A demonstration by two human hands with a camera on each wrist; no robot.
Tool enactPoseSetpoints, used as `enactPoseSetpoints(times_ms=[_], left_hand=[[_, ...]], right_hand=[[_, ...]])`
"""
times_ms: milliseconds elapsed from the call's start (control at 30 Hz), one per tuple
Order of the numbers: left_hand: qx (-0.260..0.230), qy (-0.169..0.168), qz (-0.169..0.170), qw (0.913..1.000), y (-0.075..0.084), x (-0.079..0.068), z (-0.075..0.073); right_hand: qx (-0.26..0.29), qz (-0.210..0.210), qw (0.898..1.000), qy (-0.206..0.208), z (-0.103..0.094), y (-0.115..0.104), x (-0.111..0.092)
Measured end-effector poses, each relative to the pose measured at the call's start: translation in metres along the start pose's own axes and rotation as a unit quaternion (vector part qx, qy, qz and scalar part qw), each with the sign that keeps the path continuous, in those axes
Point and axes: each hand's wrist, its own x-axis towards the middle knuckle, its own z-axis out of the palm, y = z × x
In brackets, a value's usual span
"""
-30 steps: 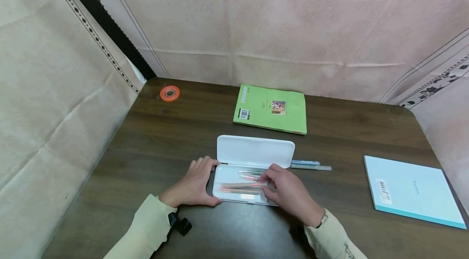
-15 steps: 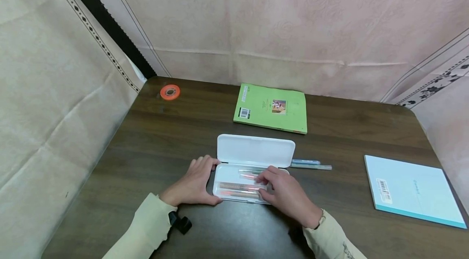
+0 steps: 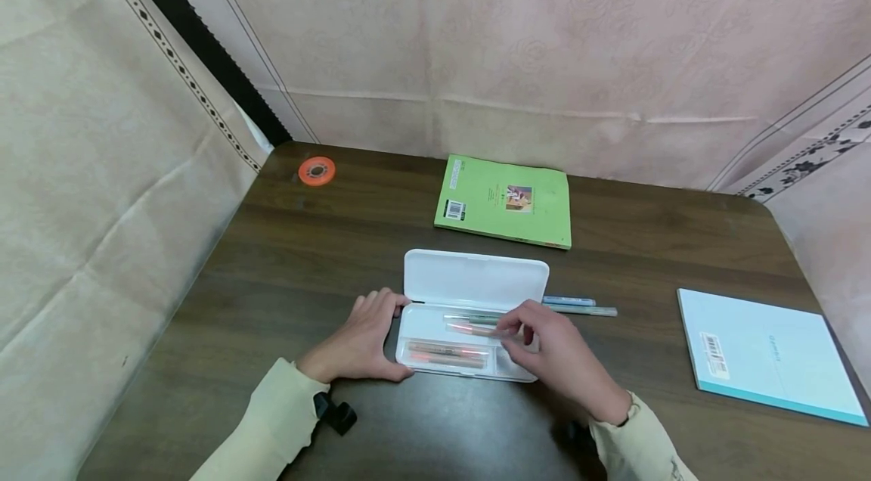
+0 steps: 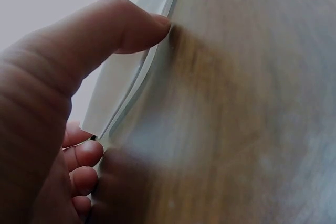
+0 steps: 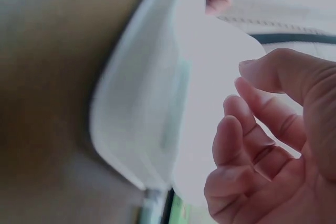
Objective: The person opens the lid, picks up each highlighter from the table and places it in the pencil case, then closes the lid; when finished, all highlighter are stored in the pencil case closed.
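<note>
A white pencil case (image 3: 427, 318) lies on the table with its lid (image 3: 475, 277) raised. My left hand (image 3: 364, 337) grips its left end, thumb at the near edge and fingers towards the hinge side. In the left wrist view the thumb presses the case's side wall (image 4: 118, 82). Over the right half of the case, my right hand (image 3: 561, 352) pinches the end of a slim pinkish pen (image 3: 469, 330); the right wrist view is too washed out to show the pen. Several slim pens (image 3: 445, 355) lie along the near side of the case.
Two pens (image 3: 578, 307) lie just right of the case. A green book (image 3: 483, 201) is behind it, an orange tape roll (image 3: 317, 171) at the back left, and a light blue notebook (image 3: 762, 352) at the right. Cloth hangs behind the table.
My right hand has let go of a pen in the near part of the case, then moved slightly back and right to another pen. The left hand stays in place.
</note>
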Motion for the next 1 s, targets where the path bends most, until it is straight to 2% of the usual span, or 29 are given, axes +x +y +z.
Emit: enactPoseSetpoints(times_ms=[300,500,700,1000], left_hand=[[0.001,-0.002,0.001,1.0,0.0,0.0,-0.001],[-0.001,0.002,0.004,1.0,0.0,-0.001,-0.001],[-0.003,0.007,0.007,0.9999,0.0,-0.001,-0.001],[-0.003,0.005,0.004,1.0,0.001,-0.002,-0.001]], right_hand=[[-0.008,0.02,0.998,0.062,-0.032,0.013,-0.01],[-0.028,0.039,0.994,0.095,-0.049,0.03,-0.018],[-0.031,0.083,0.991,0.103,-0.058,0.052,-0.03],[-0.033,0.137,0.986,0.089,-0.069,0.086,-0.04]])
